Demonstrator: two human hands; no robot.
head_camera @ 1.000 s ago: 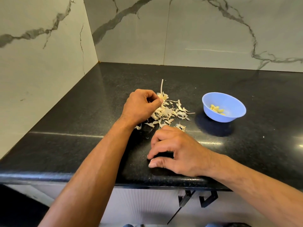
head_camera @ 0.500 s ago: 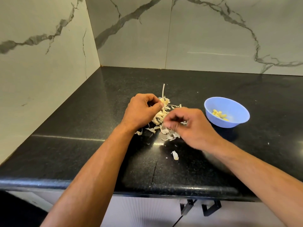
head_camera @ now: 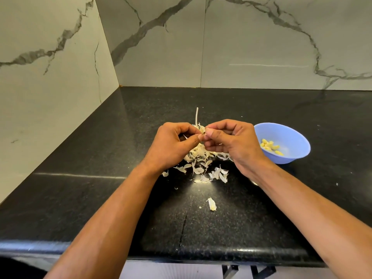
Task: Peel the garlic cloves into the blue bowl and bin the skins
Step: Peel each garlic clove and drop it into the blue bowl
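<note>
I see my left hand (head_camera: 171, 144) and my right hand (head_camera: 231, 141) meeting above the pile of garlic skins (head_camera: 201, 164) in the middle of the black counter (head_camera: 80, 198). The fingers of both hands are curled, and the two thumbs come together on a small thing between them. I believe it is a garlic clove (head_camera: 203, 133), but only a tiny dark tip of it shows, so I cannot tell if it has skin on it. Both hands pinch it, the left from its side and the right from the other side.

The skins lie spread on the counter under the hands and a little toward me. One thin pale stalk (head_camera: 196, 116) stands up behind the hands. One single piece of skin (head_camera: 212, 203) lies apart from the pile, nearer to the counter edge.

The blue bowl (head_camera: 298, 141) stands on the counter just beside my right hand, on its right. Inside it lie several peeled yellow cloves (head_camera: 269, 147), gathered at the bottom.

Behind the counter the marble wall (head_camera: 261, 47) with grey veins makes a corner at the left.
</note>
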